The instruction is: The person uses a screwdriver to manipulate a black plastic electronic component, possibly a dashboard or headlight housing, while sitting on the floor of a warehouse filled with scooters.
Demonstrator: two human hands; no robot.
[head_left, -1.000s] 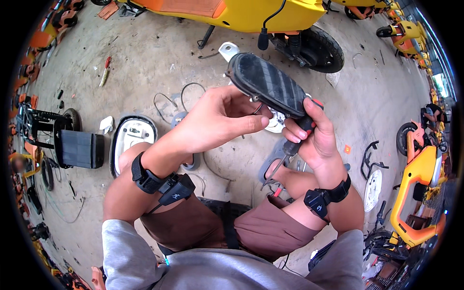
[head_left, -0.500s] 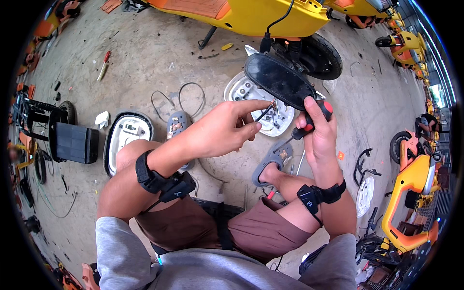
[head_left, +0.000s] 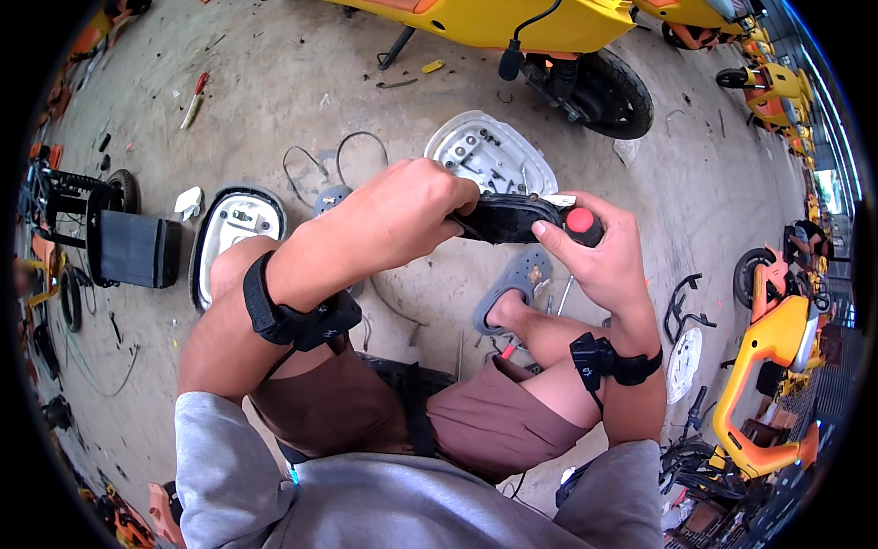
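Both hands are up in front of the person, over the knees, and both hold one dark flat part [head_left: 501, 218]. Left hand [head_left: 402, 215] is curled shut around the left end of the dark flat part, with the fingers wrapped over its edge. Right hand [head_left: 599, 256] is closed on the right end, and its thumb lies along the near edge. This hand also grips a tool with a red knob [head_left: 580, 220], which sticks up just beside the part.

Each wrist has a black strap on it. The person sits low on the concrete floor [head_left: 274, 101], in brown shorts and a grey top. One foot in a grey-blue sandal [head_left: 517, 284] rests on the floor right under the hands.

Just behind the hands lies a white cover shell [head_left: 489, 151], with its inside facing up. Another white shell with a black rim [head_left: 233, 229] lies on the floor by the left knee. A black box [head_left: 137, 249] stands farther to the left. A yellow scooter [head_left: 512, 23] is parked along the far side of the floor, and its black wheel [head_left: 615, 93] is near the white cover shell. More yellow and orange scooters stand at the right side.
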